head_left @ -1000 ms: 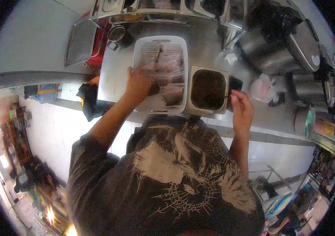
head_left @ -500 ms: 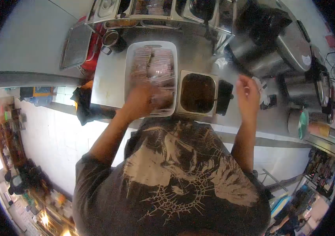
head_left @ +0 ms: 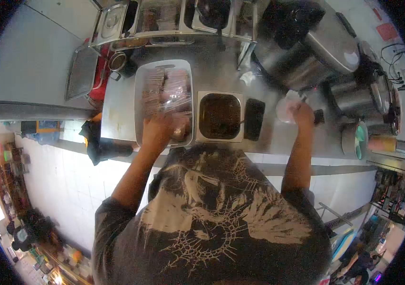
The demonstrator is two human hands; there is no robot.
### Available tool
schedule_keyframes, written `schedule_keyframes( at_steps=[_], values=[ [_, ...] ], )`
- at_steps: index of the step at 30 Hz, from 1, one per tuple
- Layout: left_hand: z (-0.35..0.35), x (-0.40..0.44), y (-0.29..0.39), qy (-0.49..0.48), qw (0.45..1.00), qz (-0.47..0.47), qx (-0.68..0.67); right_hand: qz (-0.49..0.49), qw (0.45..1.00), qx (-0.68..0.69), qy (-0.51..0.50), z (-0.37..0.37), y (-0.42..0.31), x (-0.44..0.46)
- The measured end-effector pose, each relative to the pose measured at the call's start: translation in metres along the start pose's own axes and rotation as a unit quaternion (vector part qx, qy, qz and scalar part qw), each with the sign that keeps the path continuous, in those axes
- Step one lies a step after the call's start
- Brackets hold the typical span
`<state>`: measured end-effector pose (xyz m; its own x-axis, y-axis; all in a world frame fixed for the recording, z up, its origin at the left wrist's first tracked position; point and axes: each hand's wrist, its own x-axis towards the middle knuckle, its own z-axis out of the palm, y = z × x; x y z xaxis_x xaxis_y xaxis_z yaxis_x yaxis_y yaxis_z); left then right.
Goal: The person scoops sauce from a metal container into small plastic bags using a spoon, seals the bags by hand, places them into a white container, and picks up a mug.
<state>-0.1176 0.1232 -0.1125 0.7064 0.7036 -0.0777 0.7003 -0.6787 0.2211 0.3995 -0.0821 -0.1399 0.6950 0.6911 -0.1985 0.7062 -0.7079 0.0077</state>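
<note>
My left hand (head_left: 158, 129) is over the near left part of a white tub (head_left: 189, 78) and touches the wrapped packets (head_left: 176, 92) stacked in rows inside it; its fingers are blurred. My right hand (head_left: 303, 115) is at a pinkish-white plastic bag (head_left: 285, 108) on the steel counter, with its fingertips at the bag's top. Between the hands stand a square metal pan (head_left: 220, 116) of dark brown contents and, touching its right side, a black rectangular object (head_left: 254, 119).
A metal cup (head_left: 118, 61) stands behind the tub at left. A raised rack (head_left: 174, 34) with metal pans spans the back. Large steel pots (head_left: 297, 64) are at the right, with a green-rimmed container (head_left: 360, 140) nearer. A person (head_left: 361, 263) is at lower right.
My right hand has moved from beside the metal pan rightward to the plastic bag. My left hand stays at the tub's packets. The whole view has shifted, so the counter items appear further left.
</note>
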Motion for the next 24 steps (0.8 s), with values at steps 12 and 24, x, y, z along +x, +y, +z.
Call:
schedule_keyframes(
  at_steps=[12,24],
  values=[
    [-0.032,-0.022,0.05,0.134,0.982,-0.038,-0.129,-0.069,0.971,-0.027,0.226,0.027,0.019,-0.003],
    [-0.025,-0.027,0.12,0.211,0.958,0.034,-0.19,-0.038,0.944,0.207,0.254,-0.004,0.02,-0.023]
  ],
)
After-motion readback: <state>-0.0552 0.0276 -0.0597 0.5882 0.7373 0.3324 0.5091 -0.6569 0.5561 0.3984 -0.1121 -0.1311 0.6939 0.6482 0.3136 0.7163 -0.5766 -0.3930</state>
